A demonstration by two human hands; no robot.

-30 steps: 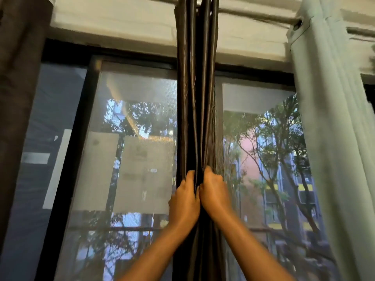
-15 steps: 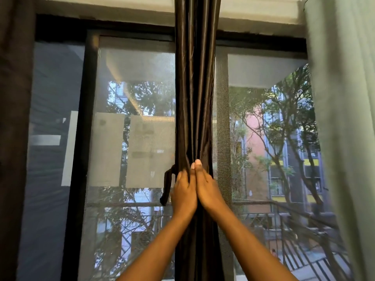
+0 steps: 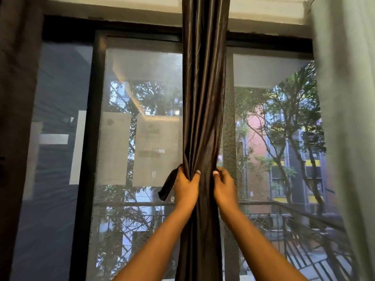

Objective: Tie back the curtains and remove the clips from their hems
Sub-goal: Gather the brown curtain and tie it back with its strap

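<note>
A dark brown curtain [image 3: 204,98] hangs gathered into a narrow bunch down the middle of the window. My left hand [image 3: 185,187] grips its left side at about waist of the bunch, thumb and fingers curled into the folds. A dark fabric tie-back strip [image 3: 167,186] hangs out to the left of that hand. My right hand [image 3: 224,186] is on the curtain's right edge, fingers curled around it. No clip shows in this view; the hem is below the frame.
A pale green curtain [image 3: 349,138] hangs at the right edge. Another dark curtain [image 3: 16,118] covers the far left. Behind stands a black-framed sliding window [image 3: 95,138] with mesh, and a balcony railing [image 3: 304,220] lies outside.
My hands have moved apart from the centre to either side of the gathered curtain. The tie-back strip now shows more at the left. The view has tilted down slightly.
</note>
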